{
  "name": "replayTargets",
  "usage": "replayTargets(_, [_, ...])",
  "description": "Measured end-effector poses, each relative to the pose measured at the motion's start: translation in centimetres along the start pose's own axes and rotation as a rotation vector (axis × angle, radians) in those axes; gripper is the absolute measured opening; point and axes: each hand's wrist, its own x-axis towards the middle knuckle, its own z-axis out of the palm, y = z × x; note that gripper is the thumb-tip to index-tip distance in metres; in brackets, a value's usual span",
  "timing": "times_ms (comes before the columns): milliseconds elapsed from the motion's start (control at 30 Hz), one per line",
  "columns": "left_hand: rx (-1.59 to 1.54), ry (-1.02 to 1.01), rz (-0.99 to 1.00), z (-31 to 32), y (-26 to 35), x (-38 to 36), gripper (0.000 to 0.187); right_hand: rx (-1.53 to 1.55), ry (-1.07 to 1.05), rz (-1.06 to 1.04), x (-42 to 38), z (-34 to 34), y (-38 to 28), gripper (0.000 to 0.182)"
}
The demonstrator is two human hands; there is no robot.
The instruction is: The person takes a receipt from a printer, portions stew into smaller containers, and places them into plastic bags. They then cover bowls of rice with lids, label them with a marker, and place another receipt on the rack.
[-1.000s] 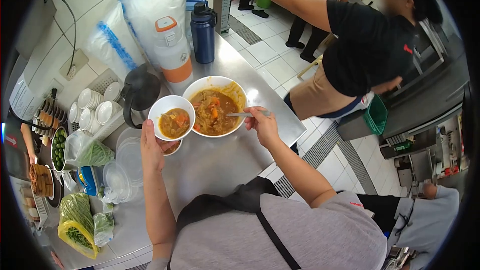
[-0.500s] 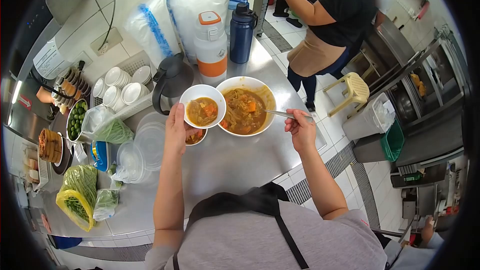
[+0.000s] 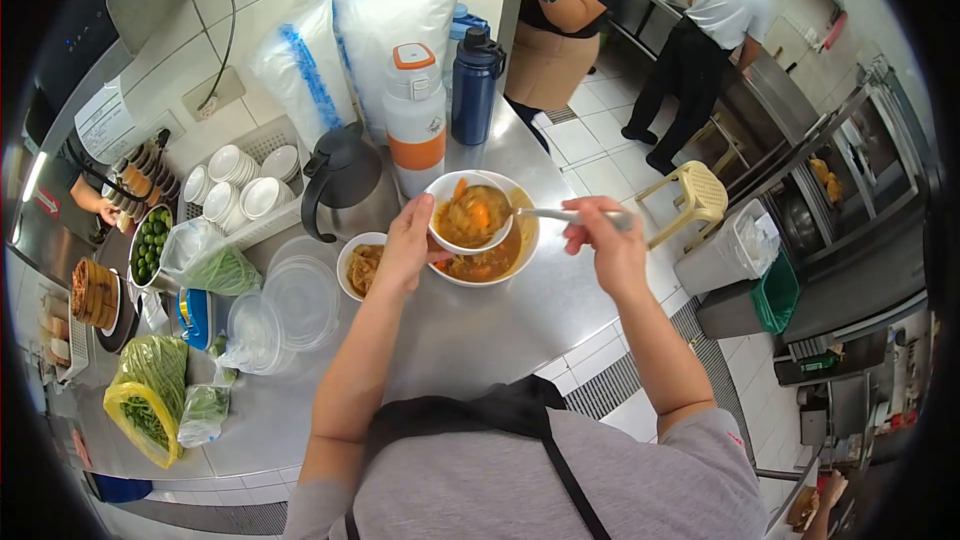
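My left hand [image 3: 408,240] is closed on the side of a small white bowl [image 3: 436,230] that holds brown stew with orange chunks. This bowl is raised over the left part of a large white bowl [image 3: 534,240], which contains more of the same stew. My right hand [image 3: 608,237] grips the handle of a metal spoon [image 3: 552,214], whose head reaches over the small bowl's right rim. Left of the large bowl, a second small bowl of stew [image 3: 362,278] rests on the steel table, partly hidden by my left hand.
A thermal jug [image 3: 350,185], an orange-white bottle [image 3: 415,125] and a blue bottle [image 3: 477,90] stand behind the bowls. Plastic lids [image 3: 300,300] and bagged greens [image 3: 150,390] lie left. Two people stand beyond the table, near a plastic stool [image 3: 690,198].
My left hand has moved the small bowl right, over the large bowl. The spoon has come out of the large bowl to the small one. A second person beyond has come into view.
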Motion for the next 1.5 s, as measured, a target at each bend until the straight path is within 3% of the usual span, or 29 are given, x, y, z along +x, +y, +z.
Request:
replayTargets(67, [-0.15, -0.001, -0.04, 0.7, 0.1, -0.3, 0.046, -0.108, -0.073, -0.069, -0.6, 0.9, -0.2, 0.017])
replayTargets(133, [-0.167, -0.001, -0.047, 0.6, 0.2, -0.5, 0.045, -0.467, -0.186, -0.506, -1.1, 1.4, -1.1, 0.013])
replayTargets(200, [-0.156, -0.011, -0.047, 0.4, 0.4, -0.9, 0.046, -0.491, -0.185, -0.578, -1.4, 1.3, -1.9, 0.014])
replayTargets(300, [-0.113, 0.012, -0.035, -0.2, -0.2, -0.6, 0.048, -0.519, -0.217, -0.545, -1.6, 1.3, -1.9, 0.013])
replayTargets(367, [-0.124, 0.025, -0.024, -0.6, -0.2, -0.6, 0.048, -0.076, -0.088, -0.281, -1.3, 1.1, -1.4, 0.021])
replayTargets(567, [-0.141, 0.088, 0.016, -2.6, 0.0, -0.8, 0.047, 0.055, 0.14, -0.076, 0.9, -2.3, 1.1, 0.019])
replayTargets(800, [-0.146, 0.138, 0.049, -4.0, 0.6, -1.4, 0.049, -0.422, -0.003, -0.15, -0.2, -1.1, 7.2, 0.018])
replayTargets(833, [-0.144, 0.143, 0.052, -4.1, 0.8, -1.6, 0.049, -0.376, -0.001, -0.016, -0.6, -0.9, 6.8, 0.018])
replayTargets(867, [-0.142, 0.146, 0.057, -4.2, 0.9, -1.7, 0.05, -0.376, -0.004, -0.011, -0.7, -0.8, 7.3, 0.018])
replayTargets(933, [-0.14, 0.153, 0.059, -4.7, 0.6, -1.6, 0.05, -0.051, 0.065, 0.183, -0.8, -0.7, 8.6, 0.018])
replayTargets(1133, [-0.15, 0.183, 0.061, -5.1, 0.8, -1.7, 0.051, 0.287, 0.108, 0.392, -1.5, 1.0, 10.7, 0.016])
replayTargets(1367, [-0.155, 0.188, 0.073, -5.5, 0.9, -1.9, 0.051, 0.477, 0.125, 0.405, -1.4, -0.9, 11.6, 0.019])
replayTargets(1500, [-0.146, 0.186, 0.071, -5.5, 0.5, -1.6, 0.051, 0.463, 0.155, 0.29, -0.7, -2.2, 9.9, 0.02])
